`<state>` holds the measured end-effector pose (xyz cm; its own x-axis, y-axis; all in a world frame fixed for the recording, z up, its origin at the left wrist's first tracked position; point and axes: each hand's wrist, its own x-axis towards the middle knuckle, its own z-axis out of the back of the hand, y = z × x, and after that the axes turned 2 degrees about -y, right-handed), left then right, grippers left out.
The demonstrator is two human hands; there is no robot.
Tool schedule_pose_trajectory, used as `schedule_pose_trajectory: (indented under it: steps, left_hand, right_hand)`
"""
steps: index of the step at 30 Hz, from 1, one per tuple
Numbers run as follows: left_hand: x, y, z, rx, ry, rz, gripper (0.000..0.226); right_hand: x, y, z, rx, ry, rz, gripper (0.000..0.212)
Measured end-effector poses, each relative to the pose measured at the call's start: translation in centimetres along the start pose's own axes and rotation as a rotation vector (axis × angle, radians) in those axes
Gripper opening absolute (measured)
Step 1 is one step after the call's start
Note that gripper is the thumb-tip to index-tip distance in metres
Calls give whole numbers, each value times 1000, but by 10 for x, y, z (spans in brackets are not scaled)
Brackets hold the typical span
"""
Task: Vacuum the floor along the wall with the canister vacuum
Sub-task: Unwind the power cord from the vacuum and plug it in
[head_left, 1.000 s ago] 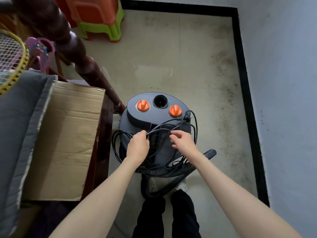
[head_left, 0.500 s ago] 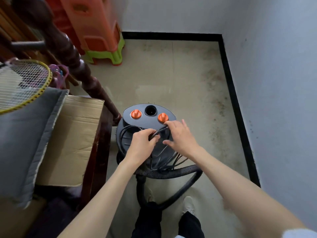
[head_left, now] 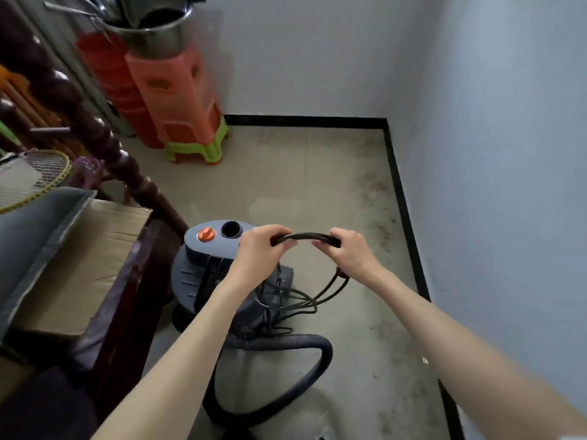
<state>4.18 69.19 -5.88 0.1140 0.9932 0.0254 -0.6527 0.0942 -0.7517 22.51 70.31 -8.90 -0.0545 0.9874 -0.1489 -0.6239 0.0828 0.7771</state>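
- Holding the black cord (head_left: 304, 237) bunched above the vacuum (head_left: 222, 274), the left hand (head_left: 259, 249) and right hand (head_left: 347, 252) both curl around it, likely to unwind it.
- Behind the vacuum lies its hose (head_left: 298, 341) on the dirty floor (head_left: 317, 173).

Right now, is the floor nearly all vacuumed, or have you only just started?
Only just started. Both hands, left hand and right hand, hold a bundle of the black power cord lifted above the canister vacuum. The hose lies looped on the floor. Dark grime beside the black skirting shows vacuuming is left to do.
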Motion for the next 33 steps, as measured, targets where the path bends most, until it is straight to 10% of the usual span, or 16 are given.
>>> schedule_pose_trajectory:
  steps: [33]
  left_hand:
    - [200, -69, -3, -278, -117, 37, 16]
  right_hand:
    - [141, 9, 183, 62, -79, 7, 13]
